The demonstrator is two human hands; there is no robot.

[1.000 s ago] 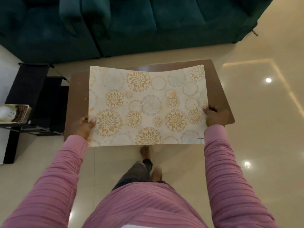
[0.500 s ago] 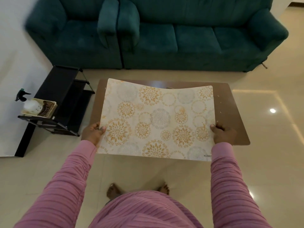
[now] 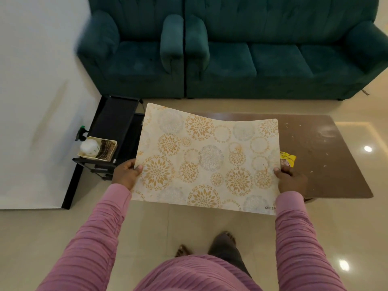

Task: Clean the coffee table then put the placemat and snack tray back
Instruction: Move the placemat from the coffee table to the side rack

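One placemat point(image 3: 210, 160): floral, cream and gold, held up nearly flat above the left part of the desk point(image 3: 327, 164) and the floor in front of it. The far edge sags in the middle.
Left hand point(image 3: 126, 174): grips the mat's left edge, thumb on top.
Right hand point(image 3: 290, 179): grips the right edge the same way.
Desk top: brown, strewn with crumbs point(image 3: 304, 141) and a pale smear. A yellow wrapper point(image 3: 288, 159) shows just past the mat's right edge.
Step, as I judge it: the mat is being carried aside so the top can be wiped. Cleaning is not yet done.
Doing it well: keep the mat level and both edges taut so loose bits do not slide to the floor. Lay it flat, well apart from the desk. Orange marks near its right side suggest the mat needs wiping too.
Side rack point(image 3: 114, 116): black, left of the desk. It carries a cream tray point(image 3: 84, 154) with a white spray bottle point(image 3: 89, 147) and something brown.
Hidden: the mat covers the desk's left part, half the wrapper and the fingers beneath. The sleeve cuts off the lettering at the mat's near right corner.
Unclear: the tray's brown contents, and whether this is the snack tray.
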